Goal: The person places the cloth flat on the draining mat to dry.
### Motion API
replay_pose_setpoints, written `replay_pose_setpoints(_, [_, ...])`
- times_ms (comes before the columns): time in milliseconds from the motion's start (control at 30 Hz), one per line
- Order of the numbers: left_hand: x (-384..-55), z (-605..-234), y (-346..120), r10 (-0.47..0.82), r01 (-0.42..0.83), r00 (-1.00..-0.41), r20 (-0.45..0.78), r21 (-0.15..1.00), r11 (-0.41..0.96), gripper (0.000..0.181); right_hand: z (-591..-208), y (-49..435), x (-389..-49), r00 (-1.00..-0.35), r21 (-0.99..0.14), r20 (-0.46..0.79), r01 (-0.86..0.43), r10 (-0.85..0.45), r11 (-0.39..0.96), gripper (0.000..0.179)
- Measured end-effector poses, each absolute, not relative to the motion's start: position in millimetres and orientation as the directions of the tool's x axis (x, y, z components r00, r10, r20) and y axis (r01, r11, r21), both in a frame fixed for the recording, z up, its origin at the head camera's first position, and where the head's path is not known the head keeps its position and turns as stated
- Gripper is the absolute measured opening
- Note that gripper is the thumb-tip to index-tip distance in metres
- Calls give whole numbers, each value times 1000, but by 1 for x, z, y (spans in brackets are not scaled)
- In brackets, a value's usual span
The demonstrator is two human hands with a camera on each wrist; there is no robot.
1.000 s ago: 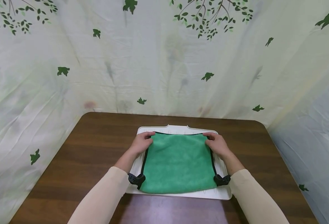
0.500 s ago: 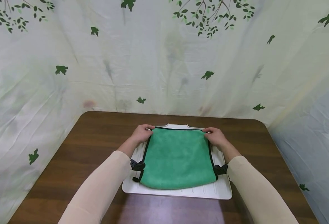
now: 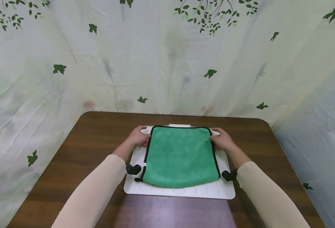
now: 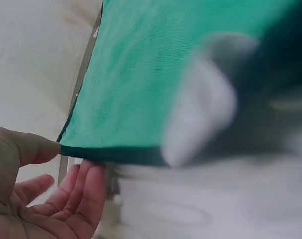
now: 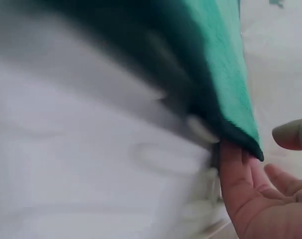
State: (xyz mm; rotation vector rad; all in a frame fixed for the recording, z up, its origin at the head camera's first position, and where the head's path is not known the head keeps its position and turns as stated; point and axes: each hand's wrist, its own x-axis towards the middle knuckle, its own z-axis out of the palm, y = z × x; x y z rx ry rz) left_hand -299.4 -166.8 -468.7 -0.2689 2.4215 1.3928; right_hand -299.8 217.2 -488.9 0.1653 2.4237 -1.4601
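A green cloth (image 3: 181, 155) with black edging lies spread over a white plastic tray (image 3: 173, 191) in the head view. My left hand (image 3: 139, 137) is at its far left corner. In the left wrist view the thumb (image 4: 39, 149) tip meets that corner, while the relaxed fingers (image 4: 86, 194) sit just below the edge, apart from the thumb. My right hand (image 3: 222, 139) is beside the far right corner. The right wrist view shows its fingers (image 5: 235, 174) under the cloth's dark edge and its thumb (image 5: 292, 135) off the cloth.
The tray rests on a brown wooden table (image 3: 99, 133). A pale curtain (image 3: 167, 63) with leaf prints hangs behind and at both sides. A small white tag (image 3: 143, 164) sticks out from the cloth's left edge.
The cloth has shifted toward the far side of the tray, baring more of the near rim. Both hands have loosened from the far corners and spread outward.
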Motion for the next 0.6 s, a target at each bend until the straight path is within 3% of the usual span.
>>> replay_pose_setpoints(133, [-286, -476, -174, 51, -316, -918, -394, 802, 507, 64, -492, 223, -279, -933, -851, -344, 260, -108, 457, 63])
replay_pose_setpoints(367, [-280, -475, -172, 159, -89, -948, -275, 711, 698, 64, -489, 220, -254, -929, -845, -334, 219, -162, 488, 61])
replay_pose_setpoints(600, [-251, -468, -165, 244, -82, -912, -331, 728, 681, 72, -488, 226, -222, -896, -868, -352, 204, -270, 453, 68])
